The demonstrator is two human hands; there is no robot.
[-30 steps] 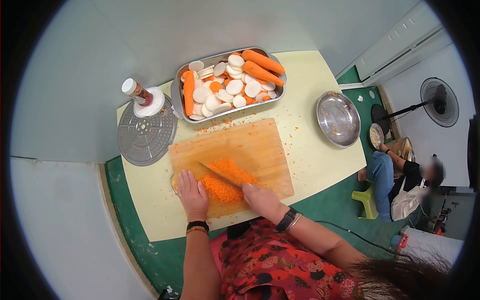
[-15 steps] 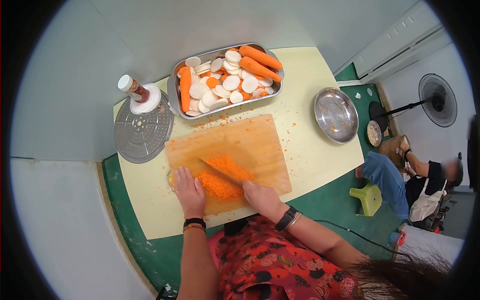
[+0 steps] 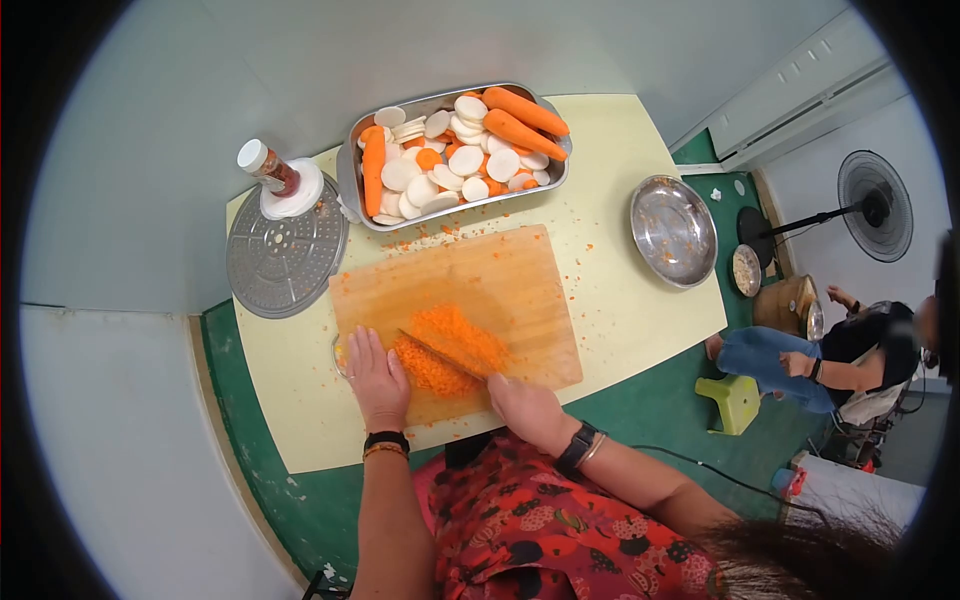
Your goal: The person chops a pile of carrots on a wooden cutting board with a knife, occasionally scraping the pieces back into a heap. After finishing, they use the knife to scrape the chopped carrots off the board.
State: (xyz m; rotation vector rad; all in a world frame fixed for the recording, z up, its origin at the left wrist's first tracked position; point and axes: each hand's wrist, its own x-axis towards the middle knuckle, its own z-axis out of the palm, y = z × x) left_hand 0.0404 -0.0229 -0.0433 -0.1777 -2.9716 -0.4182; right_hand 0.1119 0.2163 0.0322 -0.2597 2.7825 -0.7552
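My right hand (image 3: 528,408) is wrapped round the handle of a kitchen knife (image 3: 445,352), whose blade lies across a heap of finely chopped carrot (image 3: 455,335). Chopped bits sit on both sides of the blade. Flat on the left edge of the wooden cutting board (image 3: 490,265) rests my left hand (image 3: 377,380), its fingers stretched out, just left of the heap and apart from the blade. Part of a metal ring handle (image 3: 340,356) shows at the board's left edge.
Behind the board stands a metal tray (image 3: 350,190) of sliced white radish and carrots. A steel bowl (image 3: 673,232) is at right; a perforated grey disc (image 3: 285,258) and a lidded jar (image 3: 268,168) are at left. A seated co-worker (image 3: 850,360), green stool (image 3: 733,403) and fan (image 3: 875,207) are beyond.
My hands and the knife stay almost in place, the blade still across the carrot. The seated co-worker has leaned back and drawn their hands away from the wooden tub.
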